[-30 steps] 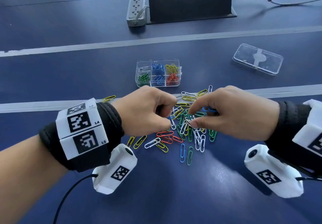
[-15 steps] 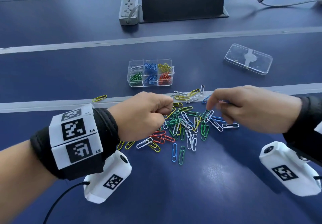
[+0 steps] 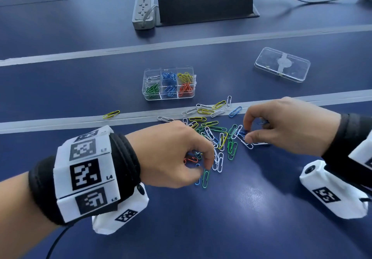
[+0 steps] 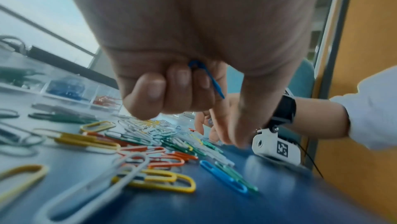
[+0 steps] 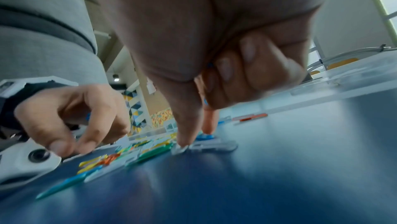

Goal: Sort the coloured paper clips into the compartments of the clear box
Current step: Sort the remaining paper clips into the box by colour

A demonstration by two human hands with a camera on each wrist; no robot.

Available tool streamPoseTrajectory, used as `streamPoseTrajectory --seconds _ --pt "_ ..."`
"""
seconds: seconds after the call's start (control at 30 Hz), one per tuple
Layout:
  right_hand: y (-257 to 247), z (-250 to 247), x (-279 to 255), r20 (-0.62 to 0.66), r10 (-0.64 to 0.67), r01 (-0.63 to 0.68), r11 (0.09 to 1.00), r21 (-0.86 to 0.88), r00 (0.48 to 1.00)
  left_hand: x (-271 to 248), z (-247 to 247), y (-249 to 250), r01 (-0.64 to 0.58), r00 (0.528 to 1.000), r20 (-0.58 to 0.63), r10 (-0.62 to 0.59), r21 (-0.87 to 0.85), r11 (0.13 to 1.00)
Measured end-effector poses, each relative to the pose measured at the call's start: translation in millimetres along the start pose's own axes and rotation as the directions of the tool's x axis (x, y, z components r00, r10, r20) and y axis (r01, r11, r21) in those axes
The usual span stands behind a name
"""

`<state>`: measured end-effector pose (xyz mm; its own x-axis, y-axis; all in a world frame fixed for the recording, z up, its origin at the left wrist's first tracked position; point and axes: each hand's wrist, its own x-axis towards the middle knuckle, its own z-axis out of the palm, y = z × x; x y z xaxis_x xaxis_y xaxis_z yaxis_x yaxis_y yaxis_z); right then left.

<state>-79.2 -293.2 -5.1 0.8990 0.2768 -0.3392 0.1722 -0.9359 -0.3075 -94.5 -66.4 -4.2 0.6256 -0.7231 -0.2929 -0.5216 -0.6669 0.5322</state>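
Where grey strips (image 3: 181, 46) cross | blue table (image 3: 241, 218) | orange wall (image 4: 365, 57)

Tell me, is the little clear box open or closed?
Open. The clear box has no cover on it, so the sorted clips show from above. Its lid lies apart on the table.

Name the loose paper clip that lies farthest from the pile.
The yellow clip alone on the grey strip, left of the pile and below-left of the clear box. Every other loose clip lies clustered between the hands.
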Motion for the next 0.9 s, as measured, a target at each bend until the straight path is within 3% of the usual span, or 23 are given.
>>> streamPoseTrajectory --seconds 0.23,0.57,0.7,0.9 --pt "-7 -1 3 0.013 -0.007 0.009 0.994 -0.106 1.000 8 1 -2 0.050 0.985 0.147 -0.092 0.268 0.962" --pt "-7 -2 3 -0.009 -0.002 0.001 0.994 -0.110 1.000 3 2 -8 0.001 0.986 0.156 -0.053 0.314 0.949" --pt "-10 -4 4 0.026 0.052 -0.050 0.996 -0.074 0.998 1 -1 -8 -0.019 1.000 0.025 0.015 0.178 0.984" --pt "-19 -17 15 0.128 0.077 -0.106 0.964 0.243 0.989 3 -12 -17 0.175 0.984 0.011 -0.178 -0.241 0.954"
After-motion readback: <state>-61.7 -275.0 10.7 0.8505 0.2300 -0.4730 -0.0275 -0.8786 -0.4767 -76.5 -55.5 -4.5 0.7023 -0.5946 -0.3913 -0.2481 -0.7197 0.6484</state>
